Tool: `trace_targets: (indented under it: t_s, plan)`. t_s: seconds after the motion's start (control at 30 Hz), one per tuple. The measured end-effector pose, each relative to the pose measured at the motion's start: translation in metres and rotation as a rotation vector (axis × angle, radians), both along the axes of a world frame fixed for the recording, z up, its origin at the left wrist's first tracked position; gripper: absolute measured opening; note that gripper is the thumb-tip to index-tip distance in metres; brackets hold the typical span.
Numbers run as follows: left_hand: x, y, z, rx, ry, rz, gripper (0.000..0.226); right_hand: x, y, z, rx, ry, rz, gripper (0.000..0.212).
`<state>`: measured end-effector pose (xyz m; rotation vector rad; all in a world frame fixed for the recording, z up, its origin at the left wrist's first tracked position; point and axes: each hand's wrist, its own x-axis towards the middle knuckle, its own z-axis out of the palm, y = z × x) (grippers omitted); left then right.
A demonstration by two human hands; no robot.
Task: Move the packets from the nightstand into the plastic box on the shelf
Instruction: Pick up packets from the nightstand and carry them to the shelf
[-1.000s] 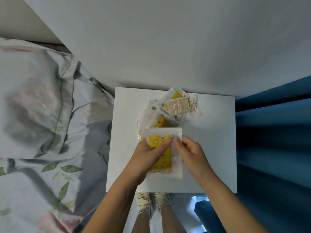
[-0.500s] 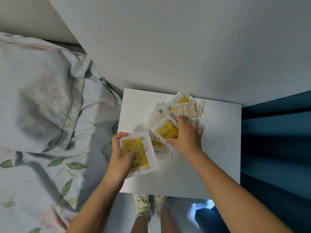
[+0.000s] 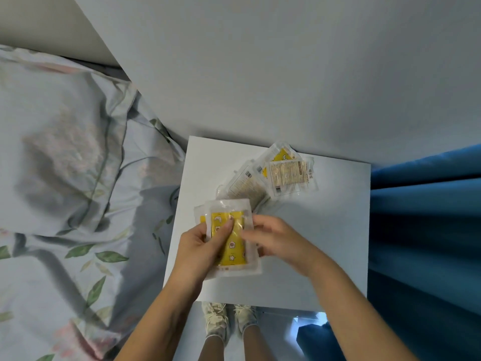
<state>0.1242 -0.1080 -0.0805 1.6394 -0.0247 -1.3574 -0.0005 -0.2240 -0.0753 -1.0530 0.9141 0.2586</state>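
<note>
The left hand (image 3: 201, 246) grips a small stack of clear packets with yellow printed inserts, thumb pressed across the face of the top packet (image 3: 231, 238) and fingers curled behind it. A second packet (image 3: 200, 214) shows as a sliver sticking out at 9 o'clock from the top one, so the hand carries at least two. The stack is held above the near-left part of the white nightstand (image 3: 325, 243), its long side running roughly from 12 to 6 o'clock.

The right hand (image 3: 276, 239) sits at 3 o'clock of the stack, fingertips reaching to the top packet's right edge. Motion blur smears those fingers, so I cannot tell whether they pinch the edge or merely touch it.

At 1 o'clock from the hands, the loose packets (image 3: 270, 178) lie fanned and overlapping on the nightstand, near its far edge by the wall (image 3: 286, 74). The farthest right of them lies label side up, with a barcode showing; another under it shows a yellow corner.

A bed with a leaf-patterned pillow (image 3: 65, 157) lies at 9 o'clock of the nightstand, touching or just beside it. A blue curtain (image 3: 421, 230) hangs at 3 o'clock. The person's shoes (image 3: 229, 319) show at 6 o'clock, beneath the nightstand's near edge.
</note>
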Motion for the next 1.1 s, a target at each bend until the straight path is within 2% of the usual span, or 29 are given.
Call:
trace_targets:
  t_s: [0.03,0.07,0.13,0.17,0.2,0.27,0.33,0.4,0.47,0.53,0.6,0.63,0.73,0.87,0.97,1.1]
  plan:
    - [0.001,0.002,-0.001,0.022,0.006,0.038,0.035,-0.001,-0.013,-0.002,-0.100,0.029,-0.009,0.027]
    - [0.002,0.003,-0.001,0.035,0.013,0.058,0.035,-0.002,-0.028,-0.006,-0.301,0.103,-0.030,0.035]
    - [0.005,0.006,-0.002,0.042,0.035,0.065,0.036,-0.001,-0.059,-0.017,-0.846,0.301,-0.011,0.051]
    - [0.005,0.006,0.000,0.036,0.051,0.064,0.037,0.000,-0.072,-0.023,-1.041,0.379,0.040,0.059]
    - [0.006,0.006,0.002,0.026,0.062,0.062,0.038,0.000,-0.083,-0.030,-1.128,0.435,0.113,0.067]
    - [0.005,0.004,0.005,0.015,0.068,0.058,0.038,-0.001,-0.100,-0.042,-1.138,0.495,0.340,0.084]
    - [0.003,0.002,0.009,0.010,0.058,0.050,0.035,-0.005,-0.106,-0.052,-1.166,0.564,0.564,0.092]
    - [0.002,0.000,0.012,0.011,0.051,0.051,0.030,-0.010,-0.105,-0.056,-1.259,0.618,0.626,0.081]
    - [0.000,0.000,0.014,0.015,0.044,0.056,0.027,-0.016,-0.102,-0.058,-1.321,0.583,0.613,0.054]
    - [-0.001,0.001,0.015,0.012,0.044,0.062,0.028,-0.024,-0.102,-0.058,-1.198,0.416,0.550,0.036]
    - [-0.001,0.004,0.014,0.009,0.048,0.068,0.031,-0.024,-0.107,-0.052,-0.967,0.244,0.498,0.035]
    - [0.000,0.006,0.014,0.010,0.047,0.068,0.031,-0.020,-0.111,-0.049,-0.962,0.189,0.527,0.036]
    - [0.000,0.010,0.012,0.022,0.045,0.081,0.029,0.000,-0.123,-0.048,-1.214,0.204,0.743,0.035]
    - [-0.001,0.014,0.011,0.017,0.045,0.118,0.029,0.020,-0.129,-0.054,-1.318,0.352,1.099,0.050]
    - [-0.002,0.017,0.010,0.018,0.033,0.128,0.030,0.014,-0.126,-0.053,-1.430,0.350,1.113,0.054]
    - [-0.004,0.020,0.012,0.008,0.037,0.134,0.027,-0.007,-0.117,-0.055,-1.513,0.300,1.004,0.041]
